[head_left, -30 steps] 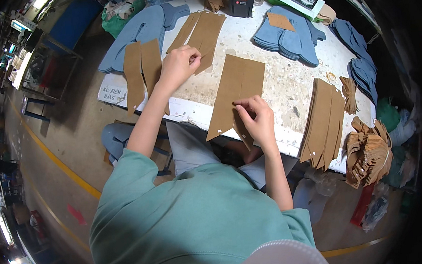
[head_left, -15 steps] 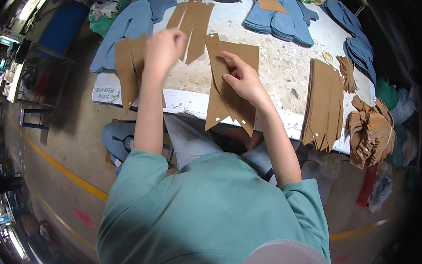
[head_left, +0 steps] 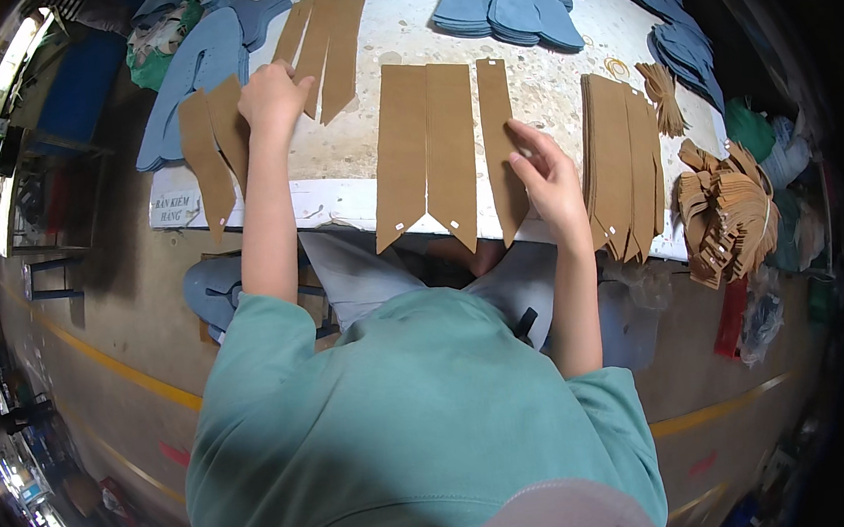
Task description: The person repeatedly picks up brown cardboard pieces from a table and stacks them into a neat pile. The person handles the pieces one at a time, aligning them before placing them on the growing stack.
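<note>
Two brown notched strips [head_left: 402, 150] lie side by side on the white worktop, their pointed ends at its near edge. Just right of them is a single narrower brown strip [head_left: 494, 97]. My right hand [head_left: 553, 180] is at that strip's right edge, index finger and thumb apart and touching it; its other fingers are curled. My left hand [head_left: 272, 101] is between the left brown strips [head_left: 204, 152] and the far brown strips [head_left: 336, 55]. Its fingers are curled, and what they hold, if anything, is hidden.
Stacked blue pieces lie at the left [head_left: 188, 88] and back [head_left: 490, 7], more blue pieces [head_left: 680, 55] at the far right. A brown strip stack [head_left: 618, 156] and a fanned brown bundle [head_left: 729, 212] sit on the right. A stool [head_left: 52, 279] stands on the floor.
The narrow strip that overlapped the middle pieces now lies apart to their right, with my right hand beside it. My left hand, blurred before, has settled by the left strips. The view has shifted.
</note>
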`<action>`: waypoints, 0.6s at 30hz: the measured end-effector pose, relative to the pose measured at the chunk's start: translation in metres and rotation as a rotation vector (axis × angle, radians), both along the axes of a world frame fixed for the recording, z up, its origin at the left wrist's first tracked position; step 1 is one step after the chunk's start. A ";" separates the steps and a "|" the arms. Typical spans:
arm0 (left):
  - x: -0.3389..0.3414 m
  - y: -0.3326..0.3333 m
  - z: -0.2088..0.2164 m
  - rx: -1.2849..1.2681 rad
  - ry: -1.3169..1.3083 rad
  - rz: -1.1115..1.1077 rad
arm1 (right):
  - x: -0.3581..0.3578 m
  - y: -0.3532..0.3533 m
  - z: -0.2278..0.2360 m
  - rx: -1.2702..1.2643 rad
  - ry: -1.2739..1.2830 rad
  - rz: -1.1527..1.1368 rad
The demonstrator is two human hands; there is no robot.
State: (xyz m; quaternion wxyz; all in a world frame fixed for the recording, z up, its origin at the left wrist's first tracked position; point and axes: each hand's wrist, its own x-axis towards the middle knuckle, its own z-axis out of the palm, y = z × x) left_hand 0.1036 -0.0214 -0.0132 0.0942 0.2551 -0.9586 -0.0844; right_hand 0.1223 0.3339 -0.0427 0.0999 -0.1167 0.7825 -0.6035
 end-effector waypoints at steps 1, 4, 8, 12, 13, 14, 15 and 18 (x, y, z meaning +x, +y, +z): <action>0.000 0.000 0.000 0.002 0.008 -0.001 | 0.008 0.008 0.003 0.112 -0.010 0.023; 0.000 0.003 -0.001 0.030 0.018 0.017 | 0.025 0.013 0.003 0.042 0.062 0.019; 0.000 0.008 -0.001 -0.012 0.009 0.000 | 0.031 0.007 -0.002 -0.155 -0.070 0.026; 0.000 0.007 -0.005 -0.075 0.032 0.013 | 0.036 0.004 0.000 -0.048 0.031 0.039; 0.000 0.007 -0.007 -0.092 0.066 0.012 | 0.039 0.005 0.003 0.020 0.080 0.042; 0.000 0.005 -0.009 -0.113 0.099 0.013 | 0.042 0.005 0.007 0.031 0.058 0.018; 0.000 0.005 -0.011 -0.099 0.115 0.032 | 0.047 0.006 0.010 0.042 0.036 -0.003; -0.001 0.001 -0.011 -0.044 0.119 0.008 | 0.057 0.005 0.016 0.062 0.018 -0.030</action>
